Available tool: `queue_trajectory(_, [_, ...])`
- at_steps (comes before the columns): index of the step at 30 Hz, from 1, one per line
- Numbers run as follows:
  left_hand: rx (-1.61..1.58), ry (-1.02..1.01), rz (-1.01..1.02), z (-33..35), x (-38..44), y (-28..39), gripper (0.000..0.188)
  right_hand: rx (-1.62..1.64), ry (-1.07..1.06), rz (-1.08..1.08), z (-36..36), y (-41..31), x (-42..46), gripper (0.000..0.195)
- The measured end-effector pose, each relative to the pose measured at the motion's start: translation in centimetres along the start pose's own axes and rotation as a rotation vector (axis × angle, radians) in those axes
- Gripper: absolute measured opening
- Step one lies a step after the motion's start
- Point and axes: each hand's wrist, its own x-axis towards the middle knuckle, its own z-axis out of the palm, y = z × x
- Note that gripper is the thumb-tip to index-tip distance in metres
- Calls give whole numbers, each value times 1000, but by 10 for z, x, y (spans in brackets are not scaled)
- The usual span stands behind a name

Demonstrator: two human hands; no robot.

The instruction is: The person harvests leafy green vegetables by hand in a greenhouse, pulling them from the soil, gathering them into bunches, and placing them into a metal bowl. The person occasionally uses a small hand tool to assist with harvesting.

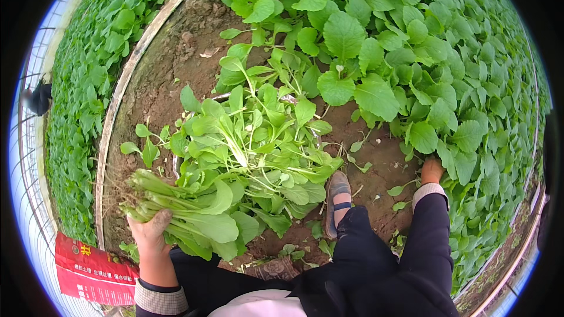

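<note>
My left hand (152, 229) is closed around a bunch of leafy greens (194, 215) at the lower left, with roots and soil at its left end. Beside and partly under that bunch lies a heap of loose pulled greens (264, 149), and a bit of a container's rim shows at its edges. At the right, my right hand (432, 171) reaches in low at the edge of the growing leafy greens (467, 136). Leaves cover its fingers, so I cannot tell whether it grips a stem.
My shoe (338, 193) stands on the brown soil right of the heap. A pale curved border strip (128, 75) divides this bed from another planted bed (79, 110). A red printed bag (94, 273) lies lower left. Another person (38, 98) is at the far left.
</note>
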Motion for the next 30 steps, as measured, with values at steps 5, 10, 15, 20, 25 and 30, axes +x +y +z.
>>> queue_trajectory(5, [-33,-26,-92,5,3,8,53,-166,128,-97,27,15,-1,30])
queue_trajectory(10, [-37,-84,-45,3,2,9,59,-111,-167,-94,-2,-5,-6,27])
queue_trajectory(15, [-78,-39,-38,1,-3,13,57,-109,-104,-56,-11,-14,-14,27])
queue_trajectory(20, [-121,-57,-44,-7,-9,24,56,-11,-91,60,7,-11,-1,22])
queue_trajectory(25, [-161,-81,66,-21,-15,32,57,109,195,-56,-14,-50,-14,27])
queue_trajectory(30, [-447,12,238,-46,-48,59,53,533,446,-700,-171,-167,-122,32])
